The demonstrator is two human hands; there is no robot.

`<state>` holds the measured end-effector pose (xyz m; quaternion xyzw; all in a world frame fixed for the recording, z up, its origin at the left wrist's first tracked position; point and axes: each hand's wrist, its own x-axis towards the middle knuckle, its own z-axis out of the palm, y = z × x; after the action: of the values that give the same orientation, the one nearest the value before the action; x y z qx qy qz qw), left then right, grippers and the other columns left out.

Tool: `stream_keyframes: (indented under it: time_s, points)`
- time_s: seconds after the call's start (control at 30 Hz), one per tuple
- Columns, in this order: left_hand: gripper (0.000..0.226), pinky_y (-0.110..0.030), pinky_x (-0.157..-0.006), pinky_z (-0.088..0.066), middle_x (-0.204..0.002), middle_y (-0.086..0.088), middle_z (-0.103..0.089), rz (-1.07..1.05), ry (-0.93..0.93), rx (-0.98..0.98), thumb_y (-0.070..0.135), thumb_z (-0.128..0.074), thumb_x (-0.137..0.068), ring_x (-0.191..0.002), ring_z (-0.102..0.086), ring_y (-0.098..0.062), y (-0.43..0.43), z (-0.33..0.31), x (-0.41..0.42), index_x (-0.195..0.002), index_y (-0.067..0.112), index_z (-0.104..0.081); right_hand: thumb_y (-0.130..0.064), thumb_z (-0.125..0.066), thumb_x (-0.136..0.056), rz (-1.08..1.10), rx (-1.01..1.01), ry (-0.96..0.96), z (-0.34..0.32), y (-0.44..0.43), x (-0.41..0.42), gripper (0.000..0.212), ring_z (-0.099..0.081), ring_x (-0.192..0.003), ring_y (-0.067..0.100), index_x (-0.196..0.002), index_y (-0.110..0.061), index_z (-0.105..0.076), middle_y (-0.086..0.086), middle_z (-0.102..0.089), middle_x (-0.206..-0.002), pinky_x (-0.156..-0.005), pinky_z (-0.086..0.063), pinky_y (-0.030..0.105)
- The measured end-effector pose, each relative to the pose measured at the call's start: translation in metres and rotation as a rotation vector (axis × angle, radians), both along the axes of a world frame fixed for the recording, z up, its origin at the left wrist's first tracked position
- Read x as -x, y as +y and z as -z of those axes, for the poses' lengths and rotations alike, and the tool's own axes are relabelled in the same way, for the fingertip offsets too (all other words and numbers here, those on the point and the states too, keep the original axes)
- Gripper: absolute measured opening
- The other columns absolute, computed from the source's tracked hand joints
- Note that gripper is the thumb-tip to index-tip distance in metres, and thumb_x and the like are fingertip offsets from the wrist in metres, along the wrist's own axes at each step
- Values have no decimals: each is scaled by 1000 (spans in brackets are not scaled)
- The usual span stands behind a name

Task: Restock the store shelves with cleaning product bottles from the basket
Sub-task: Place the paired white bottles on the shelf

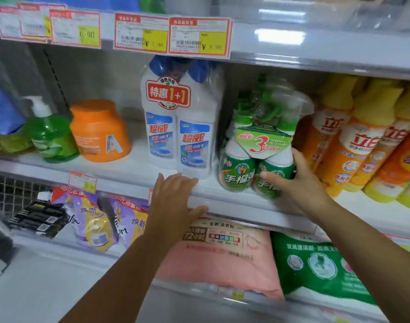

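A shrink-wrapped pack of green-and-white spray bottles [253, 145] stands on the middle shelf [134, 176]. My right hand [295, 180] grips its lower right side, thumb across the front label. My left hand [176, 201] rests flat on the shelf's front edge, fingers straight, just below a twin pack of white bottles with blue caps [180, 127]. No basket is in view.
Left on the same shelf sit an orange jar [99, 131] and a green pump bottle [47, 134]. Orange-and-yellow bottles [353, 141] crowd the right. Below lie a pink bag [222, 250], a green bag [315, 264] and purple pouches [99, 220]. Price tags [171, 34] line the upper shelf edge.
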<state>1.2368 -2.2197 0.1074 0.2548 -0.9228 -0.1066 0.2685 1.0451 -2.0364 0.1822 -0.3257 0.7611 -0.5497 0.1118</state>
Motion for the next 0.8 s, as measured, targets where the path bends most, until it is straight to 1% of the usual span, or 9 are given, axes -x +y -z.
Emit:
stream_keyframes:
  time_s: [0.1,0.13,0.2,0.3,0.43,0.5,0.53,0.7,0.8]
  points:
    - [61,-36,-121,-2,-133,3,-58,29,44,-41,49,-73,-81,-137,-39,-19,0,-2,-3,-134,23,-57,-28,-81,-79,234,-51,357,0,5,-21,77,-47,-126,17,-145,-18,-42,-1,-51,-134,-107,-43,36]
    - [60,-33,-121,-2,-135,2,-57,35,77,-73,47,-73,-82,-139,-37,-19,0,-3,-6,-134,22,-57,-28,-79,-83,301,18,537,-2,6,-35,69,-45,-124,18,-141,-13,-46,-1,-49,-130,-107,-41,36]
    - [57,-34,-121,-10,-138,0,-56,23,146,-132,43,-73,-83,-140,-37,-20,-4,-3,-12,-133,20,-58,-23,-74,-88,213,160,743,-8,-2,-61,47,-47,-115,13,-129,-11,-54,-7,-46,-119,-101,-41,29]
    - [58,-40,-117,-28,-136,-3,-58,-22,209,-182,46,-66,-79,-137,-42,-23,-17,-1,-26,-130,17,-62,-24,-68,-91,-87,93,642,-28,-40,-84,43,-50,-116,5,-131,-19,-55,-11,-48,-121,-101,-43,21]
    - [58,-27,-114,-21,-141,-3,-54,-74,249,-258,42,-67,-79,-138,-38,-20,-32,-6,-48,-132,18,-60,-22,-74,-87,-120,113,399,-65,-102,-87,72,-49,-129,9,-148,-22,-35,-5,-47,-142,-110,-42,29]
    - [58,-24,-112,-21,-138,-4,-57,-95,273,-252,42,-67,-78,-135,-43,-23,-38,-6,-56,-130,17,-62,-17,-79,-83,-91,159,284,-80,-122,-88,80,-54,-119,7,-147,-19,-32,-7,-51,-135,-98,-46,16]
    - [57,-24,-112,-21,-138,-4,-57,-102,284,-271,41,-68,-78,-135,-44,-23,-40,-7,-59,-130,17,-62,-16,-81,-80,-63,176,230,-86,-131,-89,81,-56,-114,8,-145,-17,-33,-6,-54,-131,-93,-47,15]
    - [60,-14,-108,-10,-148,4,-46,-93,271,-319,31,-75,-84,-141,-34,-12,-40,-7,-67,-139,22,-52,-24,-88,-71,-18,123,89,-90,-152,-77,65,-67,-106,20,-126,-15,-56,2,-68,-121,-94,-56,44]
    - [72,-8,-104,-11,-150,6,-42,-101,285,-389,34,-75,-84,-140,-33,-8,-41,-9,-69,-146,23,-42,-23,-88,-71,-104,78,149,-89,-140,-89,52,-69,-96,9,-117,-22,-64,-8,-71,-107,-84,-58,31]
